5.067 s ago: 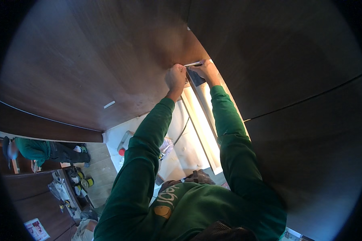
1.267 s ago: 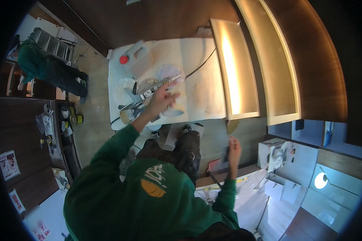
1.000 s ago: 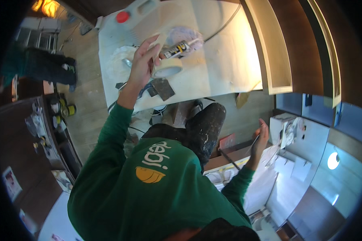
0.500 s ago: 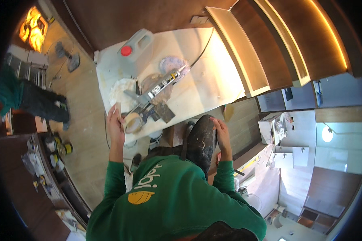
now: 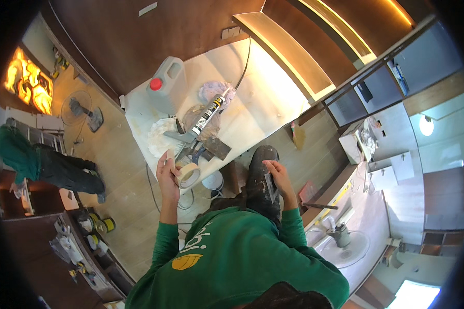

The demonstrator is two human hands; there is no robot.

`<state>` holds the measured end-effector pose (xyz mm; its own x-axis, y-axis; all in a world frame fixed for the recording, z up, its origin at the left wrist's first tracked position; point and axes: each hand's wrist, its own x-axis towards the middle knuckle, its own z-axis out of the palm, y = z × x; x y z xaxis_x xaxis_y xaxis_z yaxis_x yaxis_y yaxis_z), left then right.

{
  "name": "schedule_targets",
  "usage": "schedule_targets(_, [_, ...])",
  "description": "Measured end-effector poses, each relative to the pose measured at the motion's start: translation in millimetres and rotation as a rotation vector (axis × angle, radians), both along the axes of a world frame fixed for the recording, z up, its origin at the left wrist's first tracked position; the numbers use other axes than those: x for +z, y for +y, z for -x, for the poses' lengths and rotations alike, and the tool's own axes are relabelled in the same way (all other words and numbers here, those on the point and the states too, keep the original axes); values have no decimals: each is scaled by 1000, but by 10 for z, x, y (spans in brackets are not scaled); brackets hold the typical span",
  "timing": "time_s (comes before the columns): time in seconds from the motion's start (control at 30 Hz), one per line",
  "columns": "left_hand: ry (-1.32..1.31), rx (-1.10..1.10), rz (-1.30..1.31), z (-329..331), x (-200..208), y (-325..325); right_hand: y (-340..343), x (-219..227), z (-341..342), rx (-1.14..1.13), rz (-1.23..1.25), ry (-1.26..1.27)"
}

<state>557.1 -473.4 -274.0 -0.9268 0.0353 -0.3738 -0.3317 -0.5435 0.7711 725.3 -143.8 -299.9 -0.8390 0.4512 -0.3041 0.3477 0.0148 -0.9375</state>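
Observation:
My left hand (image 5: pixel 167 180) is closed at the near left corner of the white-covered table (image 5: pixel 263 116). A roll of beige masking tape (image 5: pixel 189 176) sits against its fingers, and a pale strip (image 5: pixel 171 156) sticks up from them. My right hand (image 5: pixel 278 175) is pinched over my thigh, with a thin grey flat piece (image 5: pixel 269 186) hanging below the fingers; its kind is unclear. Beyond the tape on the table lie a caulking gun (image 5: pixel 206 119), crumpled cloths (image 5: pixel 164 135) and a dark flat block (image 5: pixel 217 148).
A translucent jug with a red cap (image 5: pixel 166 87) stands at the table's back. Lit shelves (image 5: pixel 288 51) rise at far right. A round basin (image 5: pixel 348 250) is near right. At left are another person (image 5: pixel 51 165), a fan (image 5: pixel 85 110) and a ladder. A brush (image 5: pixel 297 136) lies beyond the table.
The view has turned and shifted, so the room appears moved. My left hand and the tape roll are nearer the table's front edge. The grey piece under my right hand now shows.

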Motion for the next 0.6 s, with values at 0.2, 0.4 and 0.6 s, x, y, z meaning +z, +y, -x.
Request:
schedule_targets(0.2, [23, 12, 35, 2, -198, -259, -60, 10, -15, 24, -53, 68])
schedule_targets(0.4, [46, 118, 3, -36, -298, -391, -38, 96, 47, 70, -54, -49])
schedule_targets(0.6, [30, 198, -36, -219, -282, -567, -40, -11, 243, 138, -46, -75])
